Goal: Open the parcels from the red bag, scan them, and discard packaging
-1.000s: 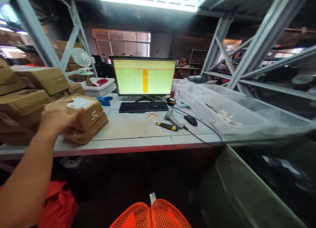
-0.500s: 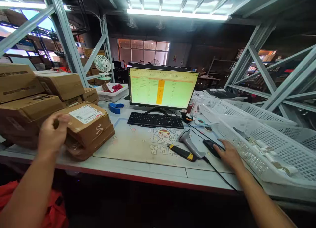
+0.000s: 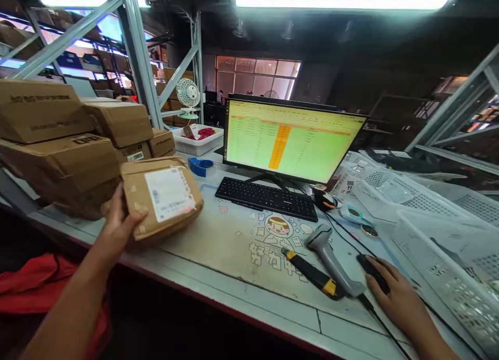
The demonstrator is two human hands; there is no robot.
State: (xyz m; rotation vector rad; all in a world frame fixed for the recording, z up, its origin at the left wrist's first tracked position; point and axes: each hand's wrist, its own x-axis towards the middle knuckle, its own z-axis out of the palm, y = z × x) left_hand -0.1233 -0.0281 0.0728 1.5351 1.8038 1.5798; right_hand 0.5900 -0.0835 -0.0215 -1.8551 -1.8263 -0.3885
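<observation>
My left hand (image 3: 121, 213) grips the near left edge of a brown cardboard box (image 3: 134, 193), thumb on top and fingers along its side. The box is tilted, and a white shipping label (image 3: 168, 192) on it faces me. My right hand (image 3: 397, 292) rests over a black computer mouse (image 3: 373, 272) at the right of the desk mat, fingers curved round it. Left of that hand lie a grey barcode scanner (image 3: 331, 258) and a black and yellow utility knife (image 3: 312, 272).
Stacked cardboard boxes (image 3: 50, 162) fill the left side. A monitor (image 3: 288, 139) with a spreadsheet stands behind a keyboard (image 3: 265, 197). A blue tape dispenser (image 3: 200, 166) sits beyond the held box. White plastic baskets (image 3: 436, 235) line the right.
My left hand has pulled the labelled box up and rightward from where it lay, tipping its label towards me. My right hand has settled over the mouse. The view has turned left.
</observation>
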